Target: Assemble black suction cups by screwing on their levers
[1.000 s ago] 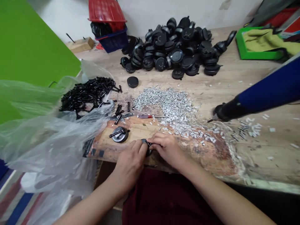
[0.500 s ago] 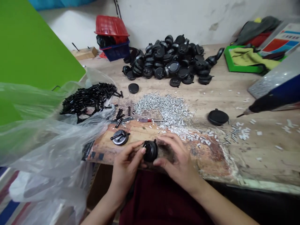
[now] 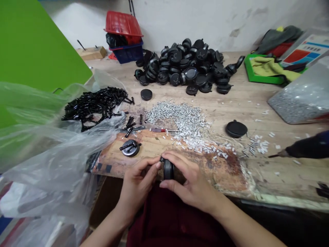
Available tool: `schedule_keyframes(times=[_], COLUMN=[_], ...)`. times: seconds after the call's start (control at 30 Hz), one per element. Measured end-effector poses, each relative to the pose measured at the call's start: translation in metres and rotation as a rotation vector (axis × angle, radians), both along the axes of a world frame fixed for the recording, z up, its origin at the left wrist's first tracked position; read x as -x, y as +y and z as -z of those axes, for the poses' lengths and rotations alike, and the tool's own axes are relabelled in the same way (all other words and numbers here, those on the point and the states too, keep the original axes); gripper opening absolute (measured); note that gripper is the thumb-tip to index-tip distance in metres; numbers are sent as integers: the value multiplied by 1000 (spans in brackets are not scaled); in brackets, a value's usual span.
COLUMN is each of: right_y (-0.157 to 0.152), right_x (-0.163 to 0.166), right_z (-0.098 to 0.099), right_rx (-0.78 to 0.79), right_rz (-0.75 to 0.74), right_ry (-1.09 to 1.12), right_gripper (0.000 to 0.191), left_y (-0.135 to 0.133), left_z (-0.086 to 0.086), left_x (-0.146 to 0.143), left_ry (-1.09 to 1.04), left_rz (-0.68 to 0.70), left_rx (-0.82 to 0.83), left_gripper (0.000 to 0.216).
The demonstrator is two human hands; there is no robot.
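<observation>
A round black disc-shaped part with a ridged rim [image 3: 168, 169] is held on edge between my hands, just over the table's front edge. My right hand [image 3: 186, 175] wraps its thumb and fingers around the rim. At the disc's left side, my left hand [image 3: 144, 175] pinches a small dark piece against it; the fingers hide most of that piece. To the left lies another disc [image 3: 130, 148] with a black bar across its top. Beyond my hands are a red-handled screwdriver [image 3: 161, 130] and a heap of silver screws [image 3: 177, 113] with small white sleeves [image 3: 200, 144].
A large pile of black discs [image 3: 190, 65] stands at the back. Black bar parts [image 3: 95, 104] lie on a clear plastic bag [image 3: 102, 137] at left. Single discs rest at centre [image 3: 146, 94] and right [image 3: 236, 128]. A power screwdriver [image 3: 305, 146] reaches in from the right.
The disc has turned on edge, showing its ridged rim, and my right hand has closed around it. The power screwdriver hangs lower in view at the right.
</observation>
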State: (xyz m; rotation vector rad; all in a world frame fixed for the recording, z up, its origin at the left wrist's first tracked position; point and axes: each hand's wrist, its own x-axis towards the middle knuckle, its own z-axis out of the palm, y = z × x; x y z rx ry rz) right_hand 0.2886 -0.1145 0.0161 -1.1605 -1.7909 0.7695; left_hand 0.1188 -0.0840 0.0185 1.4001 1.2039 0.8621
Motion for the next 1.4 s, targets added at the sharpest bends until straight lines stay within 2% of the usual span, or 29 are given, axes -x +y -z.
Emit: schedule_keyframes(times=[0.27, 0.47, 0.57, 0.7, 0.8, 0.93, 1.03, 1.17, 1.3, 1.4], right_y=[-3, -6, -8, -11, -10, -4, 1, 5, 10, 16], right_x=[7, 5, 2, 1, 1, -3, -12, -26, -40, -51], right_z=[8, 4, 2, 1, 1, 4, 15, 33, 37, 33], right_rx=[-59, -84, -61, -20, 80, 193, 239, 347, 413, 409], right_rz=[83, 99, 106, 227, 285, 263, 306, 377, 405, 417], right_ry=[49, 35, 22, 39, 50, 30, 88, 267, 430, 423], right_gripper=[57, 60, 63, 83, 73, 46, 43, 45, 46, 42], left_y=[1, 0, -2, -3, -2, 0, 3, 16, 52, 88], left_z=[-1, -5, -9, -12, -8, 8, 18, 12, 3, 0], left_x=[-1, -5, -8, -11, -14, -21, -27, -37, -41, -43], left_ry=[22, -69, -106, -156, -136, 26, 223, 349, 472, 630], left_rz=[-13, -3, -26, -62, -77, -66, 14, 189, 167, 164], left_rx=[-64, 3, 14, 54, 14, -209, -403, -433, -489, -503], left_gripper=[14, 15, 15, 17, 17, 18, 19, 19, 19, 20])
